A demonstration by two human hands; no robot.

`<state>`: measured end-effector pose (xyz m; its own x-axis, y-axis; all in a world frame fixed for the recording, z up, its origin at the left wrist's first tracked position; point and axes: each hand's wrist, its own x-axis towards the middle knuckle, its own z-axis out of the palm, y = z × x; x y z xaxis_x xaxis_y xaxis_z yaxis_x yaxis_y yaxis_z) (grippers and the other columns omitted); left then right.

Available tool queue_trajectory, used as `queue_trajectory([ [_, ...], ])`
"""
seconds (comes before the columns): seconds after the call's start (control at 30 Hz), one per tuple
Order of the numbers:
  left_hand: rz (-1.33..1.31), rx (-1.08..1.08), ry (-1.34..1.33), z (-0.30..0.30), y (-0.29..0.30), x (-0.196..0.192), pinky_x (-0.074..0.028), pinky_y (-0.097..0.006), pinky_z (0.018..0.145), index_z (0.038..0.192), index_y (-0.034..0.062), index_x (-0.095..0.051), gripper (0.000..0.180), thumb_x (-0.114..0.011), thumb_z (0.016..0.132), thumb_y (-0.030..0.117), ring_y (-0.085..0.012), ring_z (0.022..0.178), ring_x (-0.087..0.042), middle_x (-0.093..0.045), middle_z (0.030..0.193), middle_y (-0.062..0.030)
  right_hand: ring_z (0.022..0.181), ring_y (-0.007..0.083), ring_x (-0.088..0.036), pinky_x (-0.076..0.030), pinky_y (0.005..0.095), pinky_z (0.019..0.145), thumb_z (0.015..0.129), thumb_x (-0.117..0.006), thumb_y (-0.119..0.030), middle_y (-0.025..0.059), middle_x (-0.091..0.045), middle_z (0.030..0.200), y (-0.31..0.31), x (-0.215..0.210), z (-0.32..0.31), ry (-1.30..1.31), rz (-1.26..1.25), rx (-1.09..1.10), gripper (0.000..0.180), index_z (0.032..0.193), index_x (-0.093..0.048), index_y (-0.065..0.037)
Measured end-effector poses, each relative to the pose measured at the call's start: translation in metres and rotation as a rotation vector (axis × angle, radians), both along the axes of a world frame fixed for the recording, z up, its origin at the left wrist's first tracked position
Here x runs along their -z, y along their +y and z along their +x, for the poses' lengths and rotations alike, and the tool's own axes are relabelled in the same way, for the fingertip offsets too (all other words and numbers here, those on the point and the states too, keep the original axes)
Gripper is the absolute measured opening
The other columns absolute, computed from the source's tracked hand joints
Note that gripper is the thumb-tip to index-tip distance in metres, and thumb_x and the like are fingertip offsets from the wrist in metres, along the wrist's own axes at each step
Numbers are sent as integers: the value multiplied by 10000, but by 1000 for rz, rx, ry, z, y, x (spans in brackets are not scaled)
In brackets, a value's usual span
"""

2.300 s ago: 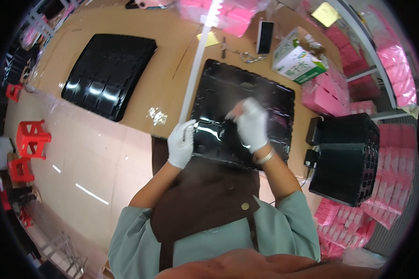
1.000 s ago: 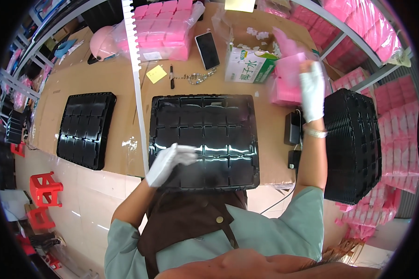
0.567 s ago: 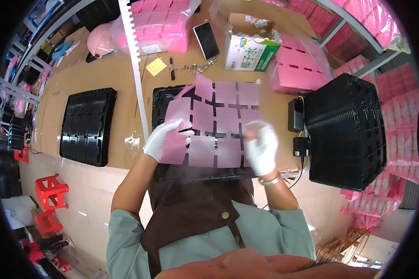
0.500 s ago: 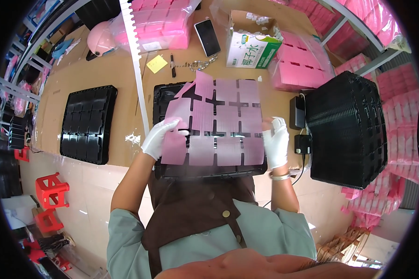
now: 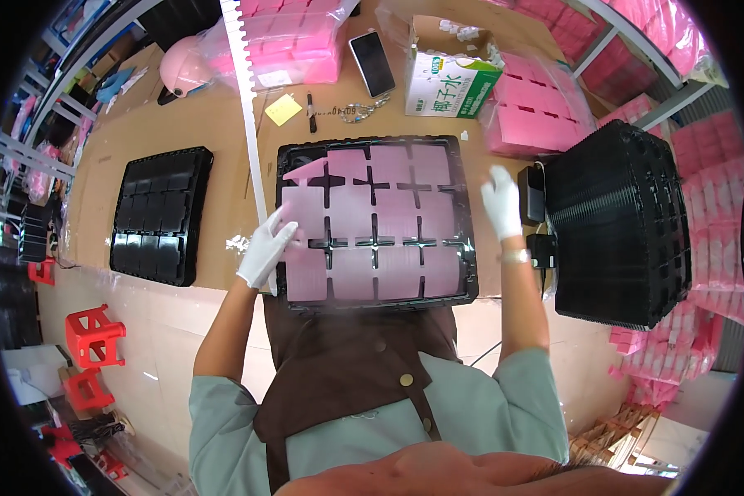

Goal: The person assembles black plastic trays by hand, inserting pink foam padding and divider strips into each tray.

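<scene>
A pink foam sheet (image 5: 393, 264) with cross-shaped cut-outs lies flat in a black plastic tray (image 5: 469, 281) on the table before me. Its upper left corner (image 5: 307, 169) is bent up. My left hand (image 5: 266, 250), in a white glove, is at the left edge of the sheet with its fingers apart, seeming to touch the foam. Beyond the tray's right side, my right hand (image 5: 502, 205), also gloved, is raised with fingers stretched and holds nothing; motion blurs it slightly.
A second black tray (image 5: 160, 217) lies left, a tall stack of black trays (image 5: 616, 227) stands right beside a black power adapter (image 5: 541, 250). Behind are a phone (image 5: 373, 64), a carton (image 5: 435, 83), a pen (image 5: 312, 113), yellow notes (image 5: 283, 109) and bagged pink foam (image 5: 537, 107).
The foam sheet has settled lower and flatter into the tray, its lifted upper left part mostly down. My right hand has left the sheet's edge, moving up and right; my left fingers have loosened.
</scene>
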<state>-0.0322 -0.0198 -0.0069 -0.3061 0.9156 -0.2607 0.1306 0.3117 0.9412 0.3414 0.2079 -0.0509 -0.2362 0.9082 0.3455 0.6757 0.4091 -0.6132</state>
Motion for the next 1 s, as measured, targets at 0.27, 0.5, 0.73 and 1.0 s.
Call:
queue_trajectory([
  [0.27, -180, -73, -215, 19, -7, -17, -534, -287, 677, 1352, 54, -458, 512, -531, 955, 369, -158, 803, -632, -622, 1011, -82, 975, 401, -597, -484, 475, 818, 824, -597, -193, 229, -624, 1005, 132, 49, -59, -283, -110, 170, 214, 975, -601, -41],
  [0.5, -195, -81, -441, -8, 24, -10, -522, -272, 698, 1202, 48, -559, 470, -558, 927, 428, -157, 808, -605, -593, 954, -57, 782, 366, -629, -502, 452, 693, 809, -600, -139, 176, -636, 826, 141, 61, -47, -342, -63, 125, 83, 811, -594, -57],
  [0.73, -31, -245, -95, -6, 72, 3, -450, -212, 579, 1188, 18, -605, 398, -688, 852, 216, -57, 678, -539, -613, 819, -10, 685, 293, -609, -480, 363, 637, 797, -645, -8, 132, -616, 766, 110, -116, -99, 309, 558, 4, 76, 814, -577, -38],
  [1.0, -103, -210, 538, -12, 67, 7, -486, -392, 839, 1295, 29, -520, 505, -602, 872, 292, -304, 871, -656, -682, 950, -131, 864, 307, -637, -500, 388, 768, 807, -641, -164, 145, -656, 942, 234, -108, -55, -268, 240, 73, 189, 962, -671, -59],
])
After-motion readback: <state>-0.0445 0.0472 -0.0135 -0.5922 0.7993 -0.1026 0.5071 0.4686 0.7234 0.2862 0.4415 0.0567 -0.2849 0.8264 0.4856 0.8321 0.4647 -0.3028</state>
